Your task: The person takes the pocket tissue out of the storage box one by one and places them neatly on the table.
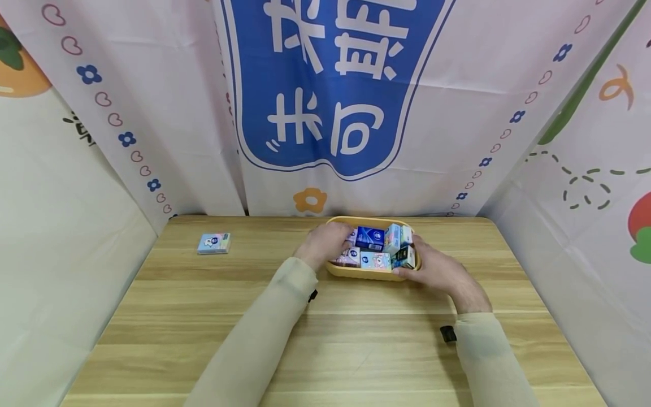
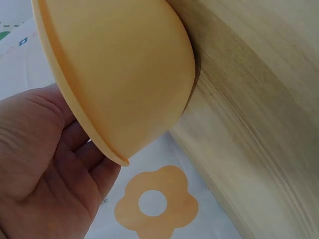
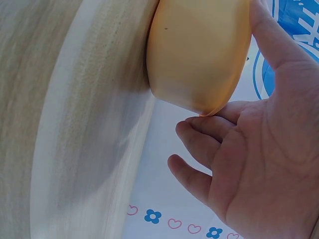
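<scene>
A yellow oblong basket (image 1: pixel 363 275) stands near the table's back edge, with several small tissue packs (image 1: pixel 375 260) in it. At its left end my left hand (image 1: pixel 325 242) grips the rim; in the left wrist view its fingers (image 2: pixel 75 169) go behind the rim, and the thumb is hidden. Around the right end, my right hand (image 1: pixel 439 270) holds the basket, thumb at the front rim. The right wrist view shows some fingers (image 3: pixel 199 144) bent by the basket's end wall. A dark blue pack (image 1: pixel 370 238) lies among the lighter ones.
A single light blue tissue pack (image 1: pixel 213 243) lies flat on the wooden table (image 1: pixel 356 350), toward the back left. Printed curtains (image 1: pixel 193 141) hang behind the table and along both sides.
</scene>
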The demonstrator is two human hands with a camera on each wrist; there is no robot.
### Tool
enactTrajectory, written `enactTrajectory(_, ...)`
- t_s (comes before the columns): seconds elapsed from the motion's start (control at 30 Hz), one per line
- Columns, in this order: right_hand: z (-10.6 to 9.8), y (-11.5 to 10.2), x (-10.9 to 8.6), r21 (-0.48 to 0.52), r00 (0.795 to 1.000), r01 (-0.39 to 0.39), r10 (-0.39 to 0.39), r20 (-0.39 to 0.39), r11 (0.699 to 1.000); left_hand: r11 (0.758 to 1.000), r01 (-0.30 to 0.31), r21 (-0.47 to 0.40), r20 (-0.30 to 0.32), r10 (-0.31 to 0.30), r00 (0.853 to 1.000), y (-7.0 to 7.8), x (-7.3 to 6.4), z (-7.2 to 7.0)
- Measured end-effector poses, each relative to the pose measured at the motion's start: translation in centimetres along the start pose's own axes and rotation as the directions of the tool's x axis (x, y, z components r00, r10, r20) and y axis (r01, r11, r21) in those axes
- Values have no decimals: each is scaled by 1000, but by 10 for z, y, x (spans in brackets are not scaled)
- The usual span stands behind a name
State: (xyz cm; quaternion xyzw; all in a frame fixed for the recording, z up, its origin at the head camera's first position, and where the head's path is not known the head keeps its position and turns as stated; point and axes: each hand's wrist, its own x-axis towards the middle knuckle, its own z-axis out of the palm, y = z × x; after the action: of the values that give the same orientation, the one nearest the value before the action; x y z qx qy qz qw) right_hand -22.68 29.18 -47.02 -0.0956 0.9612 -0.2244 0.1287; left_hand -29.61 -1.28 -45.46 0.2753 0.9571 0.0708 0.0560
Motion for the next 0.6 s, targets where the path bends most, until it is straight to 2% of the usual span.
enactTrajectory(0.23,0,0,-1,1,1000,-1,1,-4,1000,1000,-2,25,16,1,1000,-1,7,-3)
enactTrajectory(0.6,0,0,0,-2,1000,-4,4,-7,1000,996,-28,85,-3,28,1000,-1,10,-2)
